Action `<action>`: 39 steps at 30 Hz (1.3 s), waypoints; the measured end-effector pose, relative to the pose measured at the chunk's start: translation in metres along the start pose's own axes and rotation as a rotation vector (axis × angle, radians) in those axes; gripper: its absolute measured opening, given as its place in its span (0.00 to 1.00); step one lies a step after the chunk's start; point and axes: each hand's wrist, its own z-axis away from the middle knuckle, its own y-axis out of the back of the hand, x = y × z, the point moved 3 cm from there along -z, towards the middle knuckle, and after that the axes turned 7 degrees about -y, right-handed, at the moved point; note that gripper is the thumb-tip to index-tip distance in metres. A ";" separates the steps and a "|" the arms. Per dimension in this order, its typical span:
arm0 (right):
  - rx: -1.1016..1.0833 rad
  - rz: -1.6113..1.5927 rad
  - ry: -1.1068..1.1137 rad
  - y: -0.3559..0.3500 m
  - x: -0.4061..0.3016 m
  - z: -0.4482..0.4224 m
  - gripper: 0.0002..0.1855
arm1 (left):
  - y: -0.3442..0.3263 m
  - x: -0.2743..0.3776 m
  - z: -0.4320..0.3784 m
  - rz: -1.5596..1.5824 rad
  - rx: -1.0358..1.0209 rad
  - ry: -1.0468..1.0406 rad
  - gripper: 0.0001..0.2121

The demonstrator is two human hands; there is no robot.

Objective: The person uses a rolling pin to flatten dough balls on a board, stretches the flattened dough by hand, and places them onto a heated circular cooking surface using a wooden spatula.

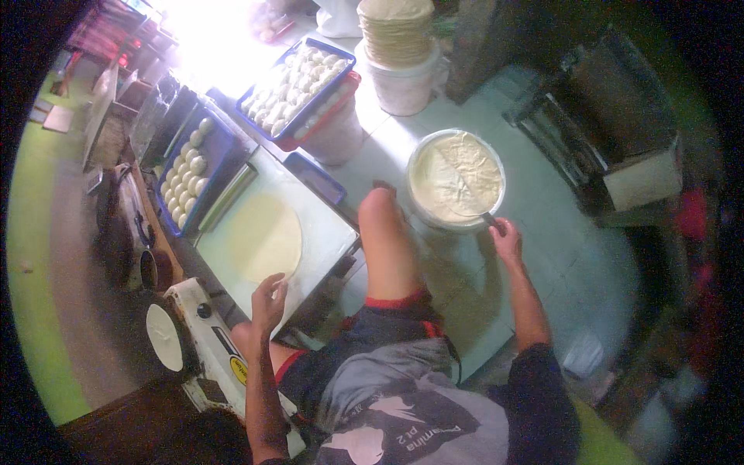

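My right hand (507,238) grips the dark handle (492,219) of a utensil, probably a spatula, at the near rim of a round tub (503,189). Pale flatbreads (456,168) fill the tub, one with a folded or overlapping edge; the utensil's far end is hard to make out. My left hand (269,299) is at the near edge of a thin round dough sheet (273,235), its fingers curled. Whether they pinch the dough cannot be told. The sheet lies on a pale board (325,244), with a metal rolling pin (228,195) along its left side.
Dough balls sit in a blue tray (218,145) and fill another blue tray (353,58) on a bucket. Stacked flatbreads (395,35) top a white bucket (401,87). A flatbread (164,337) lies in a pan on the gas stove (200,299). A dark box-like object (616,128) stands right.
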 end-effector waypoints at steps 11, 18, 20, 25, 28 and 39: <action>0.162 0.255 0.405 0.023 0.030 -0.047 0.14 | -0.009 0.005 -0.005 0.125 -0.031 0.052 0.13; 0.028 0.247 0.056 0.014 0.051 -0.068 0.14 | 0.004 0.003 -0.004 -0.021 -0.028 0.021 0.13; 0.111 0.137 0.103 0.001 0.046 -0.053 0.14 | 0.007 0.001 -0.002 -0.008 0.018 0.028 0.13; 0.074 0.127 0.060 -0.037 0.030 -0.031 0.15 | -0.003 -0.026 0.006 -0.092 0.040 -0.020 0.13; 0.300 0.145 0.144 -0.033 0.001 -0.016 0.17 | -0.027 -0.003 0.012 -0.212 -0.005 -0.184 0.17; -0.060 -0.132 0.425 -0.082 -0.187 0.023 0.11 | 0.076 -0.063 -0.087 -0.568 0.326 -0.160 0.10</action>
